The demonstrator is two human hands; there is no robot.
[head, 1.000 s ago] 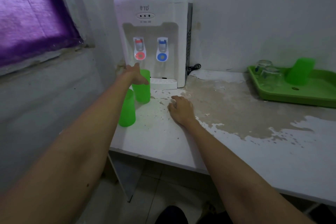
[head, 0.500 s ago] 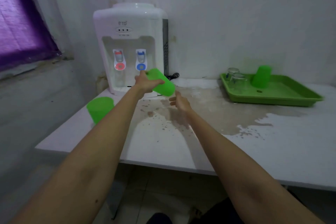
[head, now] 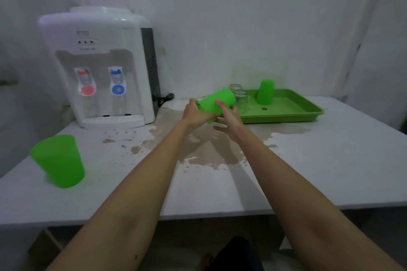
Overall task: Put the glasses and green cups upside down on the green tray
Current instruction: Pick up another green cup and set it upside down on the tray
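Note:
A green cup (head: 217, 100) is tilted on its side in the air above the counter, just left of the green tray (head: 288, 112). My left hand (head: 195, 112) grips its lower end, and my right hand (head: 229, 120) wraps it from the front. On the tray stand an upside-down green cup (head: 265, 92) and two clear glasses (head: 240, 97), partly hidden by the held cup. Another green cup (head: 57, 160) stands upright near the counter's left front corner.
A white water dispenser (head: 101, 66) stands at the back left, its black cord (head: 165, 99) lying beside it. The white counter (head: 319, 171) has a worn brown patch in the middle. A wall runs behind, and the counter's front edge is close to me.
My left hand lifted one green cup from beside the dispenser and carried it right toward the tray. My right hand rose off the counter and took hold of the cup too.

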